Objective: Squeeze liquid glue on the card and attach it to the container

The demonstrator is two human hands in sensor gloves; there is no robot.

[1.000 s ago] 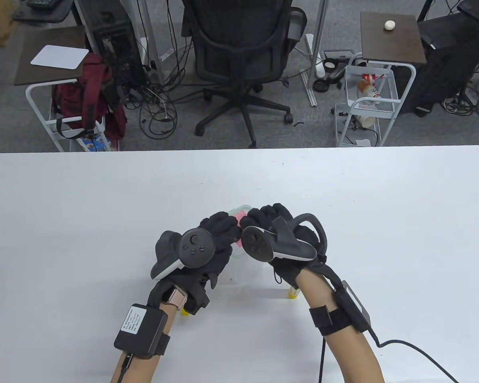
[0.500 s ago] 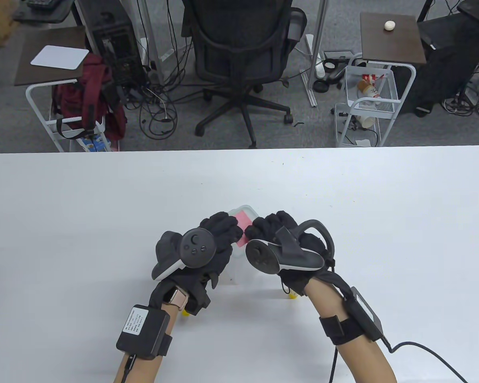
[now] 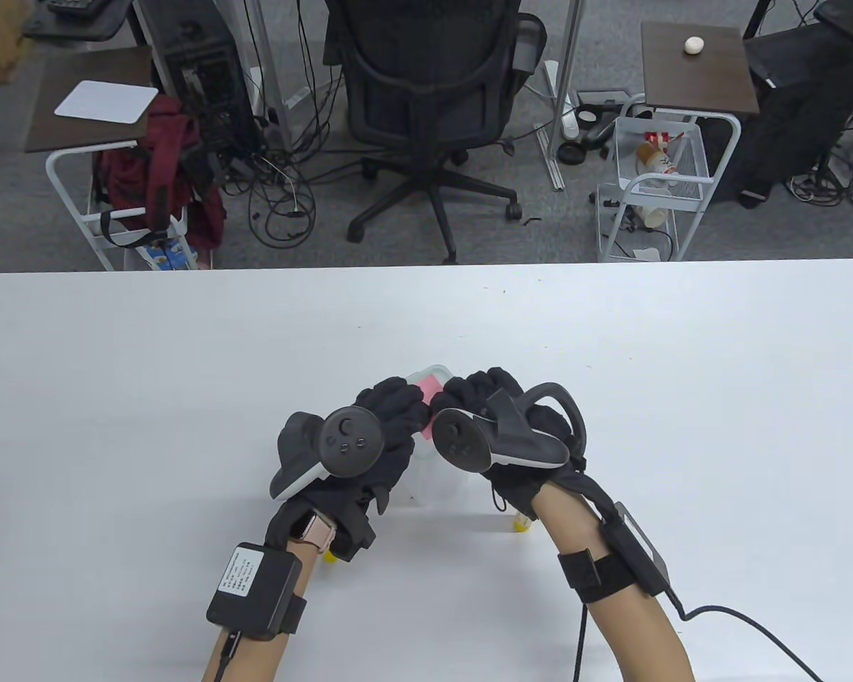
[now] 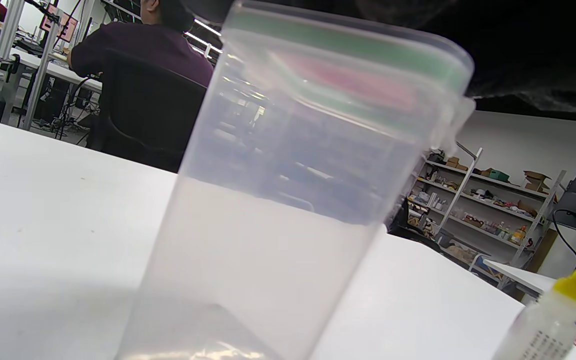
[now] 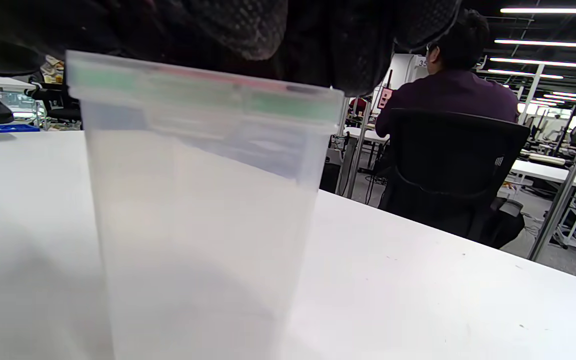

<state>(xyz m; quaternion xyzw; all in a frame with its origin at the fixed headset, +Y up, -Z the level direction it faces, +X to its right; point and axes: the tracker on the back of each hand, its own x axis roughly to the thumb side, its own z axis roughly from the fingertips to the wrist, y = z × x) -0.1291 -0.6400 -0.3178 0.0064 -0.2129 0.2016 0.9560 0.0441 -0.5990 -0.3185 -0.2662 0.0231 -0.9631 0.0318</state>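
Table view | 2 hands: left [image 3: 380, 426], right [image 3: 494, 405] press 1 pink card [image 3: 430, 389] on 1 container [image 3: 437, 483] | 2 glue bottles [image 3: 522, 523]

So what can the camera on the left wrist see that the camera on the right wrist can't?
Only the left wrist view shows the glue bottle with its yellow cap, standing on the table beside the clear container, plus storage shelves far behind. Only the right wrist view shows the knit fingertips of the right hand over the lid's rim, and ceiling lights. Both show the upright container, its green-edged lid, the pink card on top, and a seated person behind.
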